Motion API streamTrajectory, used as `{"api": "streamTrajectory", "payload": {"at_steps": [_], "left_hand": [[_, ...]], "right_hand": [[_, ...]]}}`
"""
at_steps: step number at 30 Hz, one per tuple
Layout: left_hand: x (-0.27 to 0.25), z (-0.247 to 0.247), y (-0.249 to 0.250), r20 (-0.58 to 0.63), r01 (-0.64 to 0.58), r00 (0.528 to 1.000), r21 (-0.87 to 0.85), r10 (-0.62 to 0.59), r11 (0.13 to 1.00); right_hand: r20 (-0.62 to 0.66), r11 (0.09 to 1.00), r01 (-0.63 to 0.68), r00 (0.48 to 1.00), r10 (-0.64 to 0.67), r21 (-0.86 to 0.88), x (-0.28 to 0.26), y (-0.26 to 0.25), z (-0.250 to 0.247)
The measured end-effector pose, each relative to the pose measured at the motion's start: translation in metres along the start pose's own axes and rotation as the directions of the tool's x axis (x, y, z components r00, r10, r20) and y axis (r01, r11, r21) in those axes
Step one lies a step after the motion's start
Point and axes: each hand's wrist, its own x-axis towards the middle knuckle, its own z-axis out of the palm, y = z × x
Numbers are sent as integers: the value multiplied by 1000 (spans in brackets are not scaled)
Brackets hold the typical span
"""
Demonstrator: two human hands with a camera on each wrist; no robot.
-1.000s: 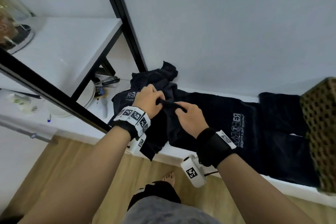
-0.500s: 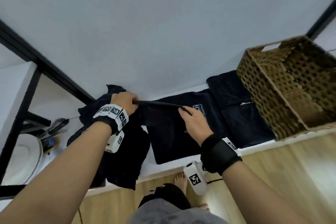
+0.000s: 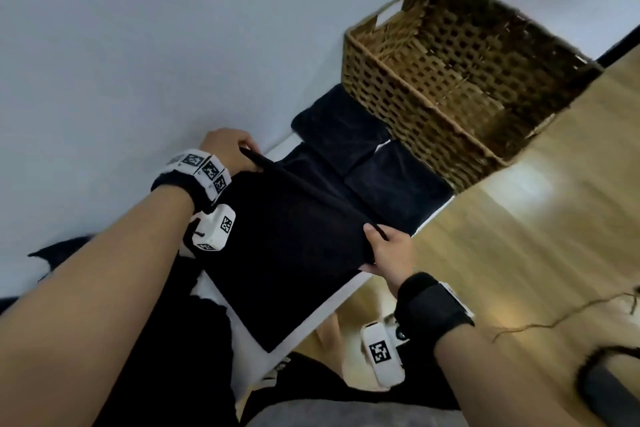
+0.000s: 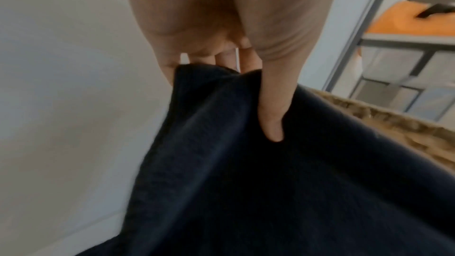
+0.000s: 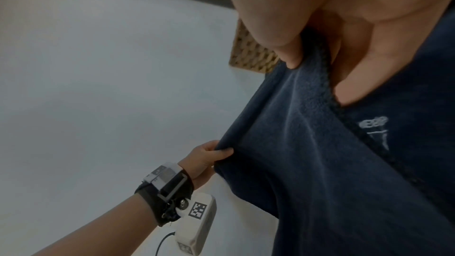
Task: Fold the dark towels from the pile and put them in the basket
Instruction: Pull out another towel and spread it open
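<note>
- Nearest, the right hand (image 3: 388, 251) pinches one top corner of a dark towel (image 3: 291, 253). Its fingers (image 5: 290, 54) are curled tight on the hem.
- A little farther and to the left, the left hand (image 3: 227, 151) pinches the other top corner, thumb pressed into the cloth and the other fingers bent behind it.
- The towel is stretched tight between the two hands, and the rest hangs down over the white bench (image 3: 311, 315).
- At the near left, more dark cloth (image 3: 69, 250) lies on the bench. I think it is the pile.
- Past the held towel, two folded dark towels (image 3: 363, 156) lie on the bench, just beside the basket.
- Farthest, to the right, sits the wicker basket (image 3: 415, 104). I see no towel inside it.
- I think this is a folding step: the towel is lifted and pulled straight. Next, the hands would need to keep the top edge level, lay the towel down and bring one half over the other.
- Only the right wrist view shows pale letters (image 5: 373, 123) printed on the towel, and the left hand from the side.
- Only the left wrist view shows the left thumb (image 4: 273, 116) up close, and a shelf frame (image 4: 393, 61) behind the basket.
- Only the head view shows the folded towels and the whole basket.
</note>
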Motion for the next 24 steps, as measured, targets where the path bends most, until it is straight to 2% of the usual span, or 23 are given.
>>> {"api": "streamTrajectory", "payload": {"at_steps": [5,7,9,12,15,18,21,24], "left_hand": [[60,28,11,148,-107,985,126,88,986],[78,42,13,139,-118,986,160,96,980],[93,55,16,81,-111,992,152,99,982],[109,76,18,31,-72,997,128,69,989],[119,97,17,102,-93,992,138,79,986],[126,111,12,120,-114,988,126,99,985],[127,119,10,63,-139,989,85,134,987],[121,125,15,53,-149,988,37,147,988]], "right_hand": [[-135,996,-94,986,93,-1,32,36,-13],[-198,987,-100,977,73,-129,44,49,-17],[-256,953,-109,966,35,-283,56,58,-20],[-357,935,-152,933,30,-320,70,69,-19],[-407,911,-181,913,17,-370,77,74,-15],[-456,917,-212,889,37,-339,81,73,-10],[-496,942,-235,864,90,-240,84,79,-6],[-531,940,-263,840,111,-220,89,87,-5]]}}
